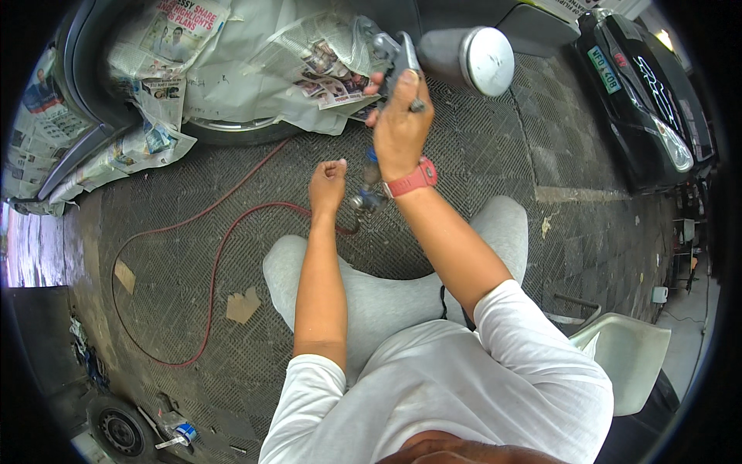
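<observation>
My right hand (402, 127), with a red watch (413, 179) on its wrist, is wrapped round the grip of a metal spray gun (403, 54). A large silver cup (448, 58) with a pale round lid sits at the gun's right side. Below the hand hangs a metal air fitting (369, 201), where a red hose (220, 259) ends. My left hand (328, 188) is held in the air left of the fitting, its fingers curled in and nothing visible in them. In front of the gun is a car panel covered in newspaper and sheeting (232, 85).
A black vehicle (645, 100) stands at the far right. Behind me on the right is a pale plastic chair (626, 356). A wheel (120, 429) lies at the lower left, near a blue-and-white container (184, 433). The hose loops across the dark ribbed floor (263, 325).
</observation>
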Demonstrator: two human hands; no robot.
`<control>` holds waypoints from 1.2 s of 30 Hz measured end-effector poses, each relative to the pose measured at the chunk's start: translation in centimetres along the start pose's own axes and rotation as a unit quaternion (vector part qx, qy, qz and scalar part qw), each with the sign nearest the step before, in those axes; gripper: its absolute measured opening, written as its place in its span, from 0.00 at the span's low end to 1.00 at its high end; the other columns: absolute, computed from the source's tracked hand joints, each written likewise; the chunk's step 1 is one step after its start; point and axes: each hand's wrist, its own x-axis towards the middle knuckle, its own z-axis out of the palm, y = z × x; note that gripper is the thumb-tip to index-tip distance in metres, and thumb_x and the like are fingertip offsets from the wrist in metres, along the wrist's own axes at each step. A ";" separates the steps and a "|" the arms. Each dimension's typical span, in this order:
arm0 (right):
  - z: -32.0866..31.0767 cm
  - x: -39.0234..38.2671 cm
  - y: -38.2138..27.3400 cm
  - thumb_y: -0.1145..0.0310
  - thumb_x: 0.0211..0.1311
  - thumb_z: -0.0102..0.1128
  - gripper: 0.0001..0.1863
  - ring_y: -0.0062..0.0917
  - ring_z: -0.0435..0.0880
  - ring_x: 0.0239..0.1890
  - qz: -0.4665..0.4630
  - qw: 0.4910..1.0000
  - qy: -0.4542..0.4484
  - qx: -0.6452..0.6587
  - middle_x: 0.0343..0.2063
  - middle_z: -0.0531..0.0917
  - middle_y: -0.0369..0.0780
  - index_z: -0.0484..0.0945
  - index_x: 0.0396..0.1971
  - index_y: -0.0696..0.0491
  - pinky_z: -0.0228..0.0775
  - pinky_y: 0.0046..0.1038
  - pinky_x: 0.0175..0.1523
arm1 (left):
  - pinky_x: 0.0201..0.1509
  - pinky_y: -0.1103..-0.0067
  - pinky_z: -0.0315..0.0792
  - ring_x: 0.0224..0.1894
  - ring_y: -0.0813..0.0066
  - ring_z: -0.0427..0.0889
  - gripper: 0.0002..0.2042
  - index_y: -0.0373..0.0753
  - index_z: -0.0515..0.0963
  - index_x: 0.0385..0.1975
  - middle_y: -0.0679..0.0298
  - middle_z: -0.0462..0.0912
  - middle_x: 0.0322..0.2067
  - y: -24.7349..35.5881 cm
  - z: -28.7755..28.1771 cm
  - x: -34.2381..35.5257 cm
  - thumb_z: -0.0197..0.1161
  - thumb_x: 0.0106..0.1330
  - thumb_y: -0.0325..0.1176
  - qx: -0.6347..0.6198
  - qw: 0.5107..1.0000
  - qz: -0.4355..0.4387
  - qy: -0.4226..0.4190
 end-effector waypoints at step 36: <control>1.1 10.4 -15.3 0.38 0.79 0.42 0.34 0.20 0.86 0.28 0.047 0.988 -0.109 0.100 0.32 0.87 0.40 0.83 0.47 0.55 0.73 0.20 0.20 | 0.55 0.70 0.76 0.48 0.64 0.85 0.19 0.35 0.83 0.48 0.56 0.87 0.44 -2.5 0.1 1.8 0.65 0.72 0.47 -0.088 0.996 -0.031 -0.010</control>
